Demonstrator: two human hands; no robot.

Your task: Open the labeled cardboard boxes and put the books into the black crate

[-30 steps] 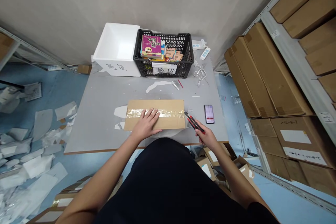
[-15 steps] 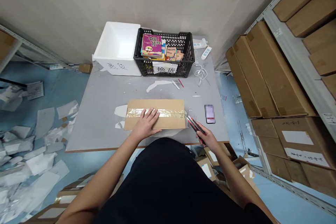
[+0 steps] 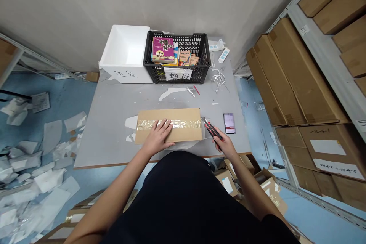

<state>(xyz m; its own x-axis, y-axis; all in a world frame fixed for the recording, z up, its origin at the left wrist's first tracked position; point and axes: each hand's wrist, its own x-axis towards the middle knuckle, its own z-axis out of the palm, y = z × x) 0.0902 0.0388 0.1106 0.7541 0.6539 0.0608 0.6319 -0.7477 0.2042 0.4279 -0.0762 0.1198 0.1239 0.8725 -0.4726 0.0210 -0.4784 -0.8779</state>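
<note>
A flat cardboard box [image 3: 183, 134] lies near the table's front edge, with clear tape [image 3: 185, 123] running along its top. My left hand [image 3: 159, 137] rests on the box's left half, fingers spread over cardboard and tape. In my right hand [image 3: 224, 144] is a red and black utility knife [image 3: 212, 129], gripped by its handle. Its tip points up and left, close to the box's right end; whether it touches cannot be made out. A phone [image 3: 229, 123] with a lit screen lies right of the knife.
At the table's back stand a white foam box [image 3: 126, 72] and a black crate [image 3: 180, 78] holding books [image 3: 162, 49]. A white cable [image 3: 219, 78] and power strips [image 3: 223, 55] lie to their right. Shelves of cartons [image 3: 303, 72] flank the right side; paper scraps [image 3: 45, 175] litter the left floor.
The knife in my right hand has shifted slightly up and left, its tip now nearer the box's right end. My left hand stays on the box. The camera view has shifted a little.
</note>
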